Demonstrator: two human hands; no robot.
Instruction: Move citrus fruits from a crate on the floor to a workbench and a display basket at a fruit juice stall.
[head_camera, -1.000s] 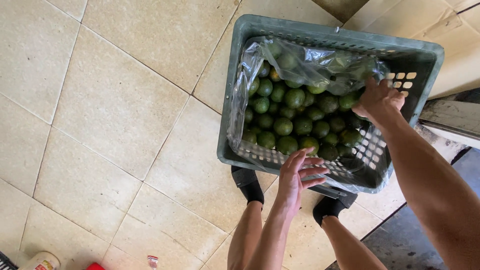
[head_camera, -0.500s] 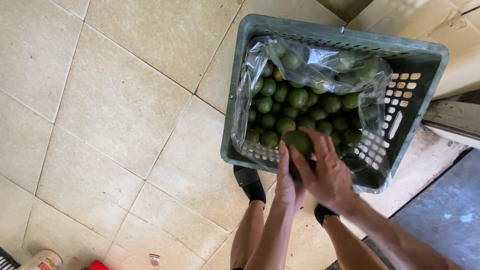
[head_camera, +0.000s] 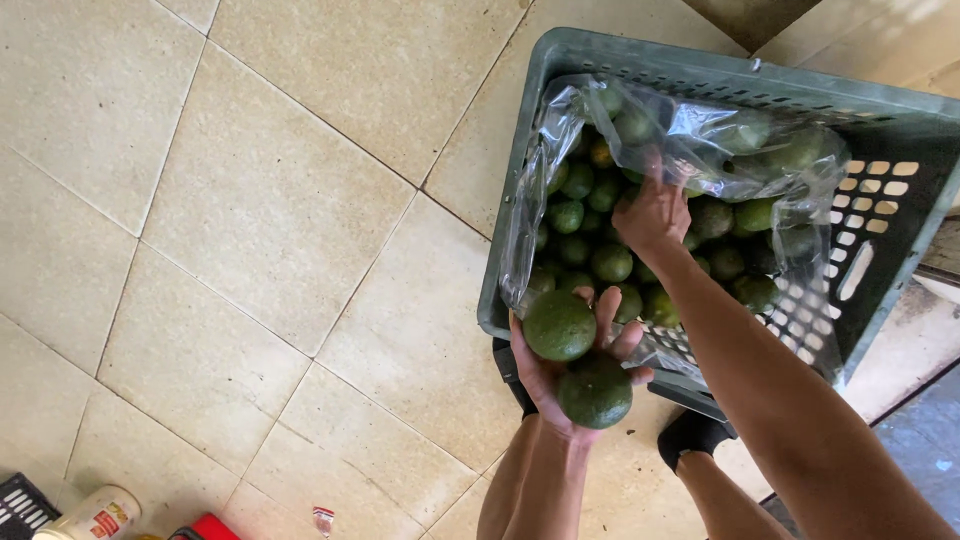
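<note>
Left hand grasps two green fruits. Right hand reaches into the crate, grasp not discernible. Many fruits remain inside.

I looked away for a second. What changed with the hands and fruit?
The left hand has drawn back from the crate and now cups two green fruits. The right hand has gone back into the bag among the fruit. Crate and bag stayed put.
</note>
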